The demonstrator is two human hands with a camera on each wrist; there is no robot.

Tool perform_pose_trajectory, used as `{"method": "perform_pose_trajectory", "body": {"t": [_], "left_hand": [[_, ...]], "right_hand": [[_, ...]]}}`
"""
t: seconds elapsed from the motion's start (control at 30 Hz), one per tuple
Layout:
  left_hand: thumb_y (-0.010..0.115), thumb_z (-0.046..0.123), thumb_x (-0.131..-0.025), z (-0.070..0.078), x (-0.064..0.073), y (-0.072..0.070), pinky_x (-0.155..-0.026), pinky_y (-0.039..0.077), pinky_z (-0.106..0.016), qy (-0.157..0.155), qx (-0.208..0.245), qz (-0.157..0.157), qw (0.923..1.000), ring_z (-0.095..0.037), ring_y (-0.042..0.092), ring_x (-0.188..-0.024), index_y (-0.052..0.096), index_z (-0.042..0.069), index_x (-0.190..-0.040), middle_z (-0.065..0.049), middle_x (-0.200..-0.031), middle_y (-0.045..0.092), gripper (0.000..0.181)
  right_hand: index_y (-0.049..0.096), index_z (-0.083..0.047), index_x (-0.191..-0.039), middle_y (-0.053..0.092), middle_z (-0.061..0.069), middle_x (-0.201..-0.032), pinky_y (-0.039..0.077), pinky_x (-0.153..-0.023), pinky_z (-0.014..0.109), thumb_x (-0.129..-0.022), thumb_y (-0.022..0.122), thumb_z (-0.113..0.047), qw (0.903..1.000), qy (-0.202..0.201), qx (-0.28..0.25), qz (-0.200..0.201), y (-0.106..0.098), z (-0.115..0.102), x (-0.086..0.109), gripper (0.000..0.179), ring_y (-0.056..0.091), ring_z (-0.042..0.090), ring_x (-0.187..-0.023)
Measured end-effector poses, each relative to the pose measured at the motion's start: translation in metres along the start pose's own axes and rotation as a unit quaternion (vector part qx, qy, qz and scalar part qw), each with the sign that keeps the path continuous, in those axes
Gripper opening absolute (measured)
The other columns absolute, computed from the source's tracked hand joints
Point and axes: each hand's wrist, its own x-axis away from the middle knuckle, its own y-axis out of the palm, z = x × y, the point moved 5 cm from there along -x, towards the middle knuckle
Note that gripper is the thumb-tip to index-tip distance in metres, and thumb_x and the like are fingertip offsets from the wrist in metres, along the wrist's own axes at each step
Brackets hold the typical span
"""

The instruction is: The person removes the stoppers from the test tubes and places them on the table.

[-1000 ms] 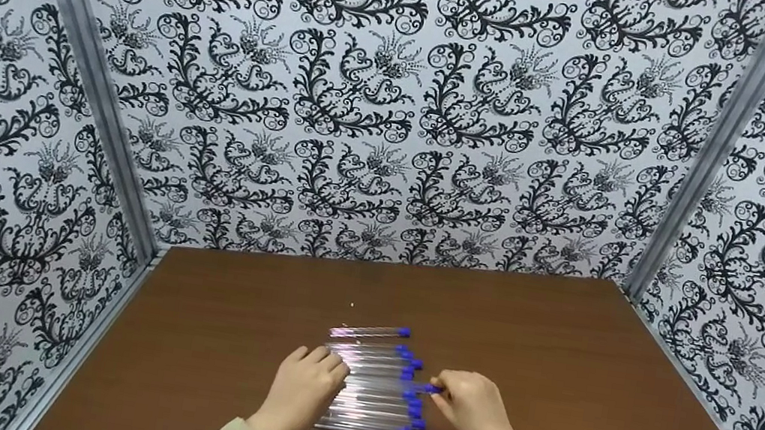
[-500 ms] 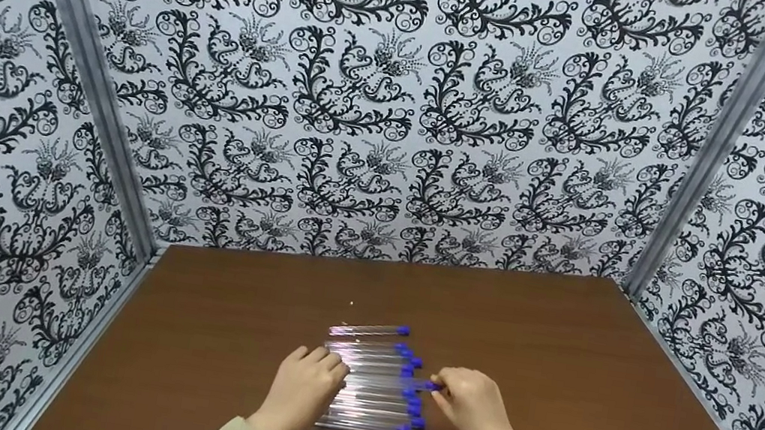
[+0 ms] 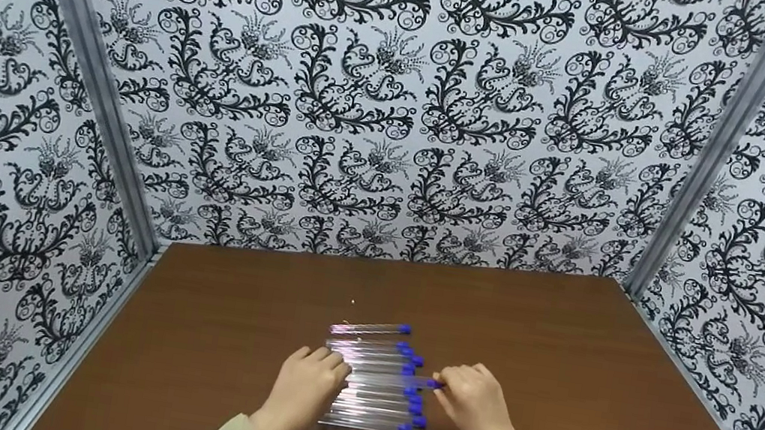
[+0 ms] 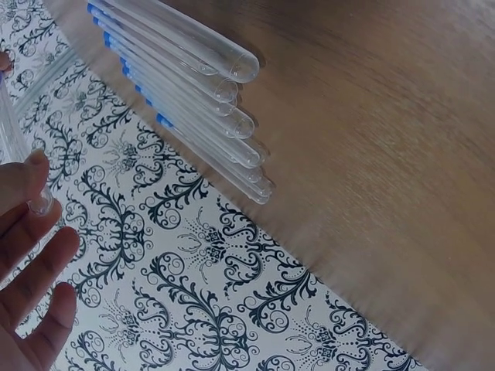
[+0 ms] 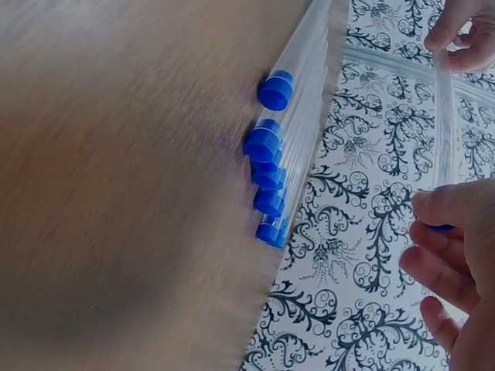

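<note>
Between my two hands a clear test tube (image 5: 444,124) with a blue cap is held up above a row of others. My left hand (image 3: 305,384) pinches its rounded end between thumb and forefinger, the other fingers loosely bent, as the left wrist view shows. At the capped end, my right hand (image 3: 476,400) pinches the blue cap (image 3: 433,384), which its fingers partly cover. Below lie several capped test tubes (image 3: 370,400) side by side on the table, their blue caps (image 5: 268,139) toward the right.
One test tube (image 3: 369,330) lies slightly apart at the far side of the row, at a slant. The brown table (image 3: 249,294) reaches back to patterned walls (image 3: 365,129) with grey corner posts (image 3: 85,49).
Both hands stay nearly in place. The right hand has shifted very slightly, and its knuckles sit a little higher. The test tubes on the table have not moved.
</note>
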Motion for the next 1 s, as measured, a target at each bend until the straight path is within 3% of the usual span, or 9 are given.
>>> {"method": "perform_pose_trajectory", "body": {"t": [0.27, 0.53, 0.77, 1.0], "left_hand": [[0.083, 0.025, -0.068, -0.003, 0.004, 0.002, -0.064, 0.049, -0.034, -0.001, 0.003, 0.013, 0.9999, -0.013, 0.059, -0.07, 0.068, 0.019, -0.076, 0.008, -0.074, 0.061, 0.018], [0.081, 0.02, -0.069, -0.007, 0.007, 0.002, -0.059, 0.047, -0.034, -0.009, 0.021, 0.038, 0.999, -0.015, 0.056, -0.068, 0.066, 0.018, -0.075, 0.006, -0.073, 0.058, 0.017], [0.083, 0.019, -0.068, -0.009, 0.008, 0.001, -0.056, 0.046, -0.033, -0.012, 0.028, 0.052, 0.9982, -0.016, 0.056, -0.068, 0.066, 0.017, -0.079, 0.005, -0.075, 0.058, 0.02], [0.083, 0.016, -0.066, -0.01, 0.01, -0.001, -0.053, 0.045, -0.029, -0.008, 0.031, 0.061, 0.9976, -0.015, 0.057, -0.067, 0.067, 0.016, -0.081, 0.005, -0.076, 0.059, 0.022]], "right_hand": [[0.06, -0.011, -0.079, 0.062, -0.006, -0.072, 0.039, -0.05, 0.025, -0.062, 0.085, -0.005, 0.9995, -0.003, -0.015, 0.028, -0.002, 0.004, 0.003, 0.031, 0.055, 0.01, -0.057], [0.063, -0.012, -0.083, 0.065, -0.007, -0.077, 0.042, -0.05, 0.026, -0.062, 0.084, -0.006, 0.9994, 0.003, -0.012, 0.031, -0.002, 0.009, 0.006, 0.03, 0.06, 0.01, -0.061], [0.064, -0.012, -0.083, 0.064, -0.007, -0.077, 0.043, -0.051, 0.027, -0.061, 0.084, -0.007, 0.9997, 0.016, -0.01, 0.016, -0.002, 0.012, 0.011, 0.031, 0.059, 0.01, -0.061], [0.068, -0.009, -0.087, 0.069, -0.002, -0.086, 0.051, -0.057, 0.029, -0.066, 0.083, -0.007, 0.9988, 0.034, -0.033, -0.01, -0.002, 0.014, 0.013, 0.026, 0.066, 0.014, -0.072]]}}
